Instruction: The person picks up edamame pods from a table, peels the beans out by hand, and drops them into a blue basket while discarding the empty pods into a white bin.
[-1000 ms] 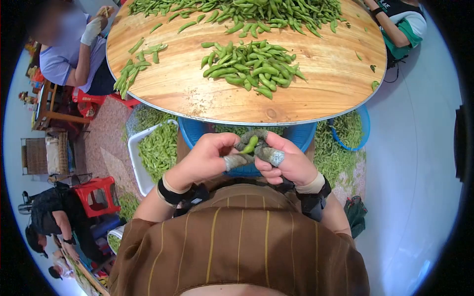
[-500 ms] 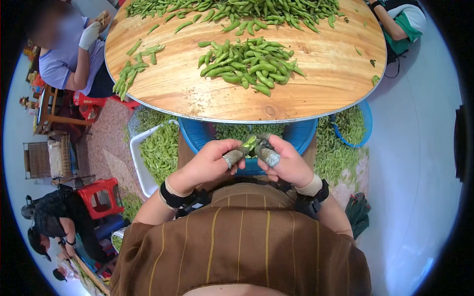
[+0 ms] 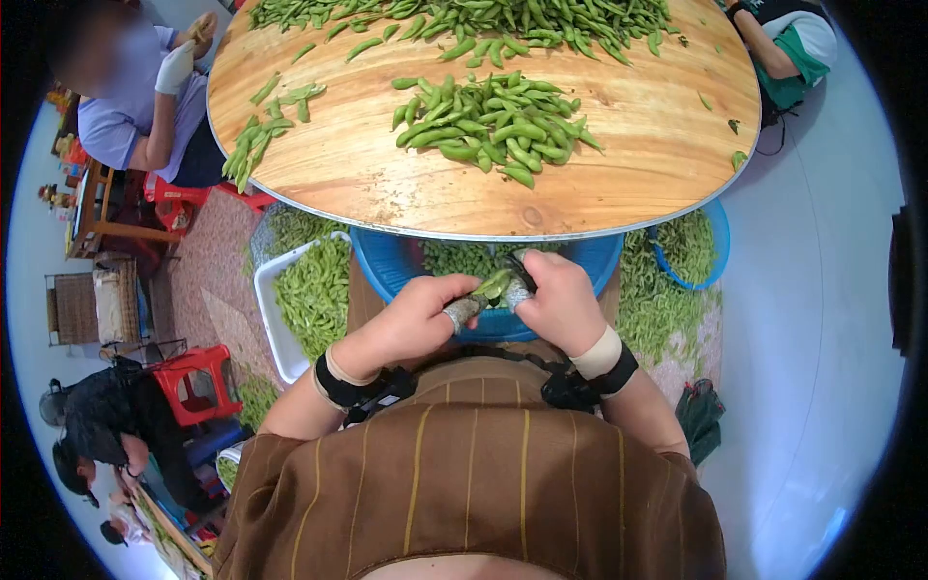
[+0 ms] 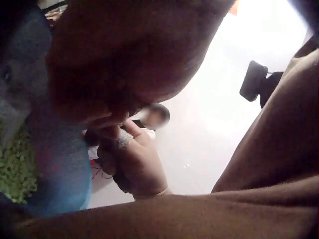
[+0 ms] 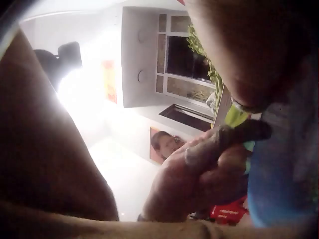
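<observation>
In the head view a split green edamame pod (image 3: 495, 283) sits between the two hands over a blue tub (image 3: 382, 275). My left hand (image 3: 420, 314) pinches the pod between its thumb and fingers. The right hand (image 3: 563, 302) comes in from the other side and grips the pod's far end with thumb and index finger. Worn grey-green covers wrap the thumbs and some fingertips. Shelled beans (image 3: 464, 257) lie in the tub below. In the right wrist view the pod (image 5: 236, 115) shows bright green between the hands.
The round wooden table (image 3: 338, 193) carries a small heap of pods (image 3: 503, 126) and a larger heap (image 3: 483, 19) behind. A white bin (image 3: 266, 300) of husks stands left. More husks (image 3: 667, 309) cover the floor at right. Other people (image 3: 126, 126) sit around the table.
The pod, whole one second ago, is now split open. My right hand has turned inward and risen slightly, its fingers closer over the pod. The left hand keeps its hold.
</observation>
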Demonstrator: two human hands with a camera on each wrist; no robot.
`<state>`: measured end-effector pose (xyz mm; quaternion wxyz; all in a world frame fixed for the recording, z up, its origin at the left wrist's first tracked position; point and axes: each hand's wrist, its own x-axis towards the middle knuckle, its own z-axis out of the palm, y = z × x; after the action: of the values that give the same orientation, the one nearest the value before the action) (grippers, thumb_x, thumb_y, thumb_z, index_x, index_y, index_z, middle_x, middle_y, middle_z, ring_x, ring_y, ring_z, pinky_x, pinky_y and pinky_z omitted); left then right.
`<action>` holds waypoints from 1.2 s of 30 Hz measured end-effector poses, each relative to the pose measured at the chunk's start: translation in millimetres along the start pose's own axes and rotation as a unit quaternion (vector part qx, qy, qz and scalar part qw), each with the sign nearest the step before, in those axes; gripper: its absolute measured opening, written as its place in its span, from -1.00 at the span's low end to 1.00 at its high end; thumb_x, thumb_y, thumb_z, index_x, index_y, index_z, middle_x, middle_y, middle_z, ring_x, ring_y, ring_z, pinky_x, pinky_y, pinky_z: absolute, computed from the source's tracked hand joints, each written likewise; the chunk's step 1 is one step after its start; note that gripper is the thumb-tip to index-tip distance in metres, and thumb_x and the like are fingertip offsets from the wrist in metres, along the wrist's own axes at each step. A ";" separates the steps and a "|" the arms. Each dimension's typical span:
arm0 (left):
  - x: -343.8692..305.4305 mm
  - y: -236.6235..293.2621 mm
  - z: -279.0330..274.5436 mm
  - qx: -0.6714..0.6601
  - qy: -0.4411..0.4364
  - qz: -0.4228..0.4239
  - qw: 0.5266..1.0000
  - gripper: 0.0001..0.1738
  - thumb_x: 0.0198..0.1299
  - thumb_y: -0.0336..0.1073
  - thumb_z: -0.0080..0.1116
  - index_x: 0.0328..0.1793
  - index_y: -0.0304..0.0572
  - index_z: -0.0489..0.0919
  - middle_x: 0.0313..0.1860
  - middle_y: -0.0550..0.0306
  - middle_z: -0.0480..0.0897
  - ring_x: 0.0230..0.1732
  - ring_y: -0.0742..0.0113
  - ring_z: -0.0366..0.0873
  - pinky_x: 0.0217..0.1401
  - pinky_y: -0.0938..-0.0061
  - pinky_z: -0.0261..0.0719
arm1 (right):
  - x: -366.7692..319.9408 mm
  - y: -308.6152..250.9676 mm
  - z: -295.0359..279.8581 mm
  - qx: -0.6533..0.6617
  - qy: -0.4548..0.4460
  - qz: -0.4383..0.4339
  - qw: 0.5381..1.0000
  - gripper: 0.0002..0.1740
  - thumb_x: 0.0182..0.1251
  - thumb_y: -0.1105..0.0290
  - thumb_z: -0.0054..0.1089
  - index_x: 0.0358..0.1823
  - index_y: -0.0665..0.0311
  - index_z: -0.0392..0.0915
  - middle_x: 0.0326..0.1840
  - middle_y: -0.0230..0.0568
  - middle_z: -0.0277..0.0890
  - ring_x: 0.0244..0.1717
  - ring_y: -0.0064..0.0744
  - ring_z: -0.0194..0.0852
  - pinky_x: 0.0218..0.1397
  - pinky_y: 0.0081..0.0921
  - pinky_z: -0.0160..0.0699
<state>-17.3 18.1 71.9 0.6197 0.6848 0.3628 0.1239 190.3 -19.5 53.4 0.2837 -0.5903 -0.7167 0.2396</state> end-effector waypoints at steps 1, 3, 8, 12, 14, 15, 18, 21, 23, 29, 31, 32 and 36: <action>-1.2 1.1 -1.8 0.000 0.002 0.000 1.000 -0.76 0.26 -0.42 0.01 0.02 -0.30 0.53 -0.38 0.10 0.60 -0.32 0.43 0.54 -0.25 0.51 0.48 | -0.5 -0.4 -1.3 0.000 -0.001 -0.001 1.000 -0.78 -0.10 0.51 0.15 -0.38 0.37 0.35 -0.45 0.08 0.42 -0.33 0.17 0.46 -0.27 -0.09 0.46; -2.2 2.8 -4.0 0.061 0.035 -0.035 0.997 -0.81 0.26 -0.39 0.03 -0.08 -0.31 0.56 -0.44 0.06 0.59 -0.37 0.37 0.55 -0.28 0.48 0.49 | -3.8 -5.6 -7.4 -0.033 0.035 0.005 0.999 -0.79 -0.10 0.53 0.13 -0.38 0.40 0.35 -0.39 0.10 0.42 -0.27 0.16 0.45 -0.24 -0.10 0.47; 0.6 2.0 -2.5 0.168 0.054 0.099 0.979 -0.85 0.25 -0.38 0.01 -0.20 -0.32 0.55 -0.50 0.07 0.58 -0.43 0.30 0.56 -0.33 0.43 0.49 | 3.1 -6.4 -10.7 0.122 -0.078 -0.040 0.989 -0.74 0.00 0.51 0.11 -0.20 0.38 0.45 -0.42 0.08 0.42 -0.33 0.14 0.46 -0.27 -0.18 0.45; -2.4 -0.7 -5.2 -0.287 -0.028 -0.093 0.953 -0.80 0.36 -0.32 -0.07 -0.28 -0.24 0.50 -0.63 0.17 0.48 -0.64 0.41 0.38 -0.56 0.55 0.30 | 5.5 -15.4 -15.1 0.286 -0.089 0.002 0.954 -0.80 0.08 0.47 0.14 -0.23 0.36 0.46 -0.42 0.06 0.45 -0.35 0.13 0.46 -0.27 -0.22 0.47; -4.1 -5.7 -1.4 -0.454 -0.080 -0.079 0.884 -0.78 0.39 -0.29 -0.11 -0.30 -0.18 0.47 -0.67 0.25 0.41 -0.69 0.49 0.26 -0.61 0.61 0.17 | 5.9 -16.7 -16.9 0.206 -0.072 -0.090 0.972 -0.83 0.14 0.45 0.15 -0.24 0.33 0.47 -0.40 0.06 0.48 -0.34 0.09 0.49 -0.28 -0.26 0.47; -3.4 -7.6 -0.1 -0.601 -0.131 -0.062 0.786 -0.75 0.43 -0.27 -0.15 -0.32 -0.13 0.44 -0.71 0.33 0.35 -0.73 0.58 0.15 -0.66 0.66 0.04 | 6.0 -17.6 -16.1 0.205 -0.072 -0.090 0.972 -0.83 0.14 0.45 0.15 -0.24 0.33 0.47 -0.40 0.06 0.48 -0.34 0.09 0.49 -0.28 -0.26 0.47; 3.3 -18.8 2.2 -0.583 -0.107 -0.080 0.802 -0.77 0.42 -0.24 -0.11 -0.33 -0.09 0.42 -0.74 0.35 0.29 -0.77 0.58 0.07 -0.70 0.64 -0.01 | 2.6 -18.9 -11.7 0.191 -0.030 -0.104 0.976 -0.82 0.13 0.44 0.17 -0.24 0.32 0.48 -0.43 0.04 0.48 -0.37 0.07 0.51 -0.32 -0.26 0.48; 6.9 -26.6 1.2 -0.489 -0.071 -0.138 0.858 -0.76 0.41 -0.18 -0.07 -0.33 -0.06 0.44 -0.74 0.38 0.29 -0.76 0.60 0.07 -0.69 0.64 -0.02 | -3.2 -14.6 -5.9 0.086 -0.030 -0.063 0.994 -0.81 0.11 0.42 0.20 -0.24 0.31 0.49 -0.44 0.01 0.49 -0.41 0.06 0.52 -0.37 -0.26 0.49; 8.9 -29.9 1.7 -0.413 -0.046 -0.176 0.892 -0.75 0.40 -0.16 -0.05 -0.33 -0.05 0.45 -0.74 0.39 0.28 -0.76 0.60 0.07 -0.68 0.65 -0.03 | -3.0 -11.4 -6.1 0.010 -0.053 -0.123 0.991 -0.79 0.09 0.41 0.22 -0.25 0.31 0.50 -0.43 0.00 0.51 -0.40 0.05 0.53 -0.40 -0.23 0.49; 2.2 -32.3 0.8 -0.542 -0.124 -0.104 0.825 -0.69 0.35 -0.12 0.01 -0.32 -0.21 0.53 -0.75 0.35 0.31 -0.70 0.57 0.18 -0.62 0.63 0.07 | -2.4 -17.1 -1.4 0.343 -0.101 0.032 0.933 -0.76 0.18 0.35 0.25 -0.21 0.33 0.51 -0.46 -0.08 0.51 -0.56 -0.34 0.42 -0.44 -0.45 0.44; 0.0 -33.4 0.5 -0.538 -0.137 -0.102 0.825 -0.68 0.34 -0.13 0.02 -0.31 -0.23 0.54 -0.74 0.35 0.33 -0.70 0.57 0.19 -0.62 0.63 0.09 | -3.1 -18.6 -0.4 0.446 -0.123 0.088 0.882 -0.75 0.18 0.33 0.26 -0.20 0.34 0.52 -0.47 -0.08 0.50 -0.58 -0.41 0.37 -0.44 -0.47 0.42; -1.6 -34.1 -0.9 -0.534 -0.149 -0.101 0.826 -0.68 0.33 -0.13 0.03 -0.30 -0.26 0.54 -0.73 0.34 0.34 -0.70 0.56 0.21 -0.61 0.62 0.11 | -2.8 -19.7 -1.0 0.449 -0.160 0.134 0.869 -0.76 0.18 0.33 0.26 -0.23 0.34 0.50 -0.48 -0.03 0.49 -0.55 -0.31 0.41 -0.42 -0.43 0.43; -21.6 -29.7 -24.7 -0.403 -0.089 -0.139 0.900 -0.65 0.30 -0.09 0.09 -0.25 -0.29 0.58 -0.70 0.36 0.39 -0.67 0.58 0.26 -0.58 0.64 0.20 | 2.0 -19.3 2.3 0.094 -0.073 -0.003 0.993 -0.77 0.17 0.33 0.23 -0.33 0.34 0.44 -0.48 0.07 0.48 -0.45 0.01 0.50 -0.38 -0.27 0.46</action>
<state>-58.1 21.9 55.0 0.8834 0.3276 0.3163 0.1108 174.7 -21.2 65.1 0.2852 -0.5401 -0.7115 0.3475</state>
